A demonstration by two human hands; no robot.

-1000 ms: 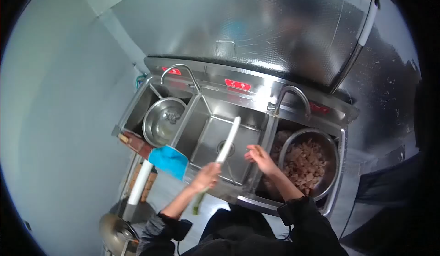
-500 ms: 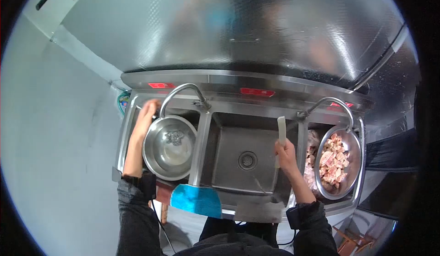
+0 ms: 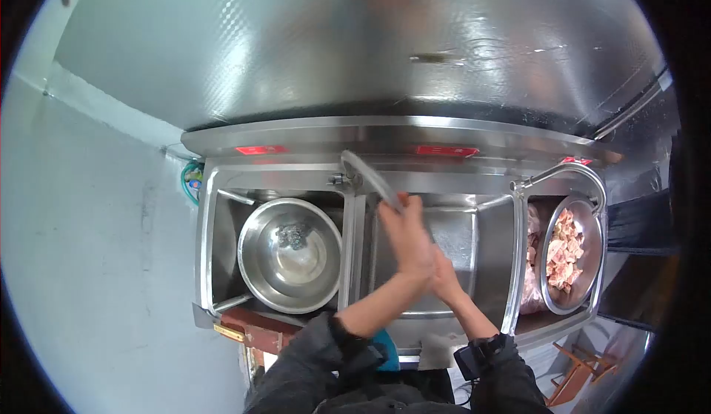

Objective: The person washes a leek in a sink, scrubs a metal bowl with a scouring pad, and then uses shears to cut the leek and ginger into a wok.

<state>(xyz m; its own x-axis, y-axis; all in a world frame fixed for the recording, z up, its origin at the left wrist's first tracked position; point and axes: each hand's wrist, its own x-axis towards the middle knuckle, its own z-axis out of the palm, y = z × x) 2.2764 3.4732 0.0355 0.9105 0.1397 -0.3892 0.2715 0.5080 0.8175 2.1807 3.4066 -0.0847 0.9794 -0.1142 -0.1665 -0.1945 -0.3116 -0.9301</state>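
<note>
My left hand [image 3: 406, 236] is over the middle sink basin, closed around the end of the curved faucet spout [image 3: 372, 178]. Just below it, my right hand [image 3: 444, 273] is partly covered by the left wrist. The fingers of that hand are hidden, so whether it still holds the pale long strip from before does not show. The middle sink basin [image 3: 492, 240] lies beneath both hands. To their left, a steel bowl [image 3: 252, 266] stands in the left basin, with a silvery wire scrubber [image 3: 291, 236] inside.
In the right basin, a tilted steel bowl [image 3: 589, 258] holds raw meat pieces [image 3: 565, 251], beside a plastic bag of meat [image 3: 532, 288]. A second faucet [image 3: 563, 169] arches over that bowl. A blue cloth [image 3: 386, 351] and a grey cloth [image 3: 437, 351] hang at the front edge.
My left hand has moved right from beside the steel bowl, and the left faucet spout has swung over the middle basin. My right hand has shifted toward it; the pale strip is out of sight.
</note>
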